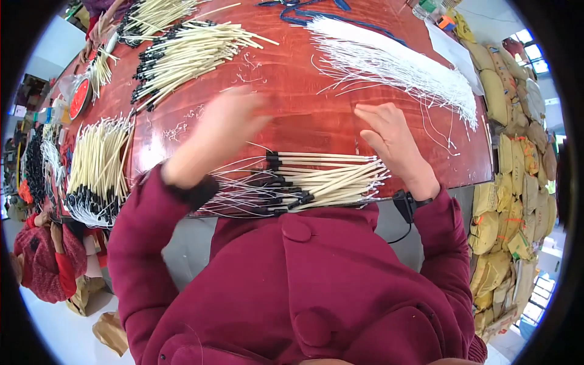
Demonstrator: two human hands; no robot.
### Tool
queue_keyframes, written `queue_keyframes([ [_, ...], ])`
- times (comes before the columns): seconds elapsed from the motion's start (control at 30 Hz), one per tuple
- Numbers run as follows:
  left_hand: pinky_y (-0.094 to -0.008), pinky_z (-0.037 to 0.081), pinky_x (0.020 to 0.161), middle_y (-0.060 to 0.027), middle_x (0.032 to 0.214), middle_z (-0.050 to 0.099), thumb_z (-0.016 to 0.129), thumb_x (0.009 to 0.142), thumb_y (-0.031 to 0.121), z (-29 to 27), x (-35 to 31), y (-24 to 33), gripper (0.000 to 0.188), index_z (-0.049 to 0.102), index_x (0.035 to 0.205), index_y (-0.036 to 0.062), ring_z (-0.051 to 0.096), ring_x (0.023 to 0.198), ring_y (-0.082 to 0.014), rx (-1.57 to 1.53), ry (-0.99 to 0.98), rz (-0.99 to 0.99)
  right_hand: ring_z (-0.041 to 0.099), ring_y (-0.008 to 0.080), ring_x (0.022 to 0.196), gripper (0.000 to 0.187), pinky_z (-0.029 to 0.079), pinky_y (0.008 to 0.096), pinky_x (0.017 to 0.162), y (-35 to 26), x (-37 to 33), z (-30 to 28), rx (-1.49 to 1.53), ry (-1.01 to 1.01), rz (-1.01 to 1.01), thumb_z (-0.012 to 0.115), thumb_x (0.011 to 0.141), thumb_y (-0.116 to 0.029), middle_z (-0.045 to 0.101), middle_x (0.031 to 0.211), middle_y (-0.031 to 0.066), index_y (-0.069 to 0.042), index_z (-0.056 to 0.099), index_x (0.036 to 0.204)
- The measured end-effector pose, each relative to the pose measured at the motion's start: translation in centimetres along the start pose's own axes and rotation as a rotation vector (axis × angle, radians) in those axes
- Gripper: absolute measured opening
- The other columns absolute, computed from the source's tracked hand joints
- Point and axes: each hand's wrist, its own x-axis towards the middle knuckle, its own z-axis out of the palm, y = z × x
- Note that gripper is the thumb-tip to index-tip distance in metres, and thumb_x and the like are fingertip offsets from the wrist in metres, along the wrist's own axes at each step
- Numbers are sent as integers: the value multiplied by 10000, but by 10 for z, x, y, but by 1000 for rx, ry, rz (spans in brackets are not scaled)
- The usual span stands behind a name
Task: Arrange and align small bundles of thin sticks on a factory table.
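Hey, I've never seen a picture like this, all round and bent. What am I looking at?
There's no machine here: it's a person's bare left hand and right hand, seen from above by a wide camera worn on the head, which bends straight edges. On the red table lie piles of pale sticks with black ends; the nearest pile lies by the edge. White strings lie farther off, toward the right. The left hand is blurred, so I can't tell what it holds. The right looks open and empty.

Stacked sacks (520, 173) beside the red table (286, 76)
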Motion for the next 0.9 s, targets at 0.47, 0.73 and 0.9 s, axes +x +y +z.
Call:
queue_keyframes([
  [0.47, -439, 573, 788, -188, 956, 670, 583, 856, 66, 113, 117, 45, 130, 667, 935, 6, 677, 912, -352, 213, -17, 208, 541, 315, 1202, 418, 391, 412, 1053, 11, -22, 5, -60, 87, 132, 627, 959, -245, 614, 1329, 122, -27, 611, 1316],
  [0.73, -418, 557, 760, -162, 935, 602, 594, 824, 24, 43, -16, -12, 132, 570, 953, 6, 646, 927, -337, 354, -146, 232, 520, 323, 1230, 482, 386, 426, 1070, 17, -5, 20, -70, 39, 87, 652, 944, -271, 567, 1411, 130, -35, 588, 1359],
  [0.9, -412, 553, 767, -162, 952, 605, 582, 836, 26, 30, -40, -25, 137, 555, 970, 9, 642, 938, -338, 314, -180, 150, 488, 340, 1271, 579, 375, 438, 1087, 22, 13, 35, -181, 6, 20, 657, 930, -302, 491, 1499, 136, -6, 530, 1411],
])
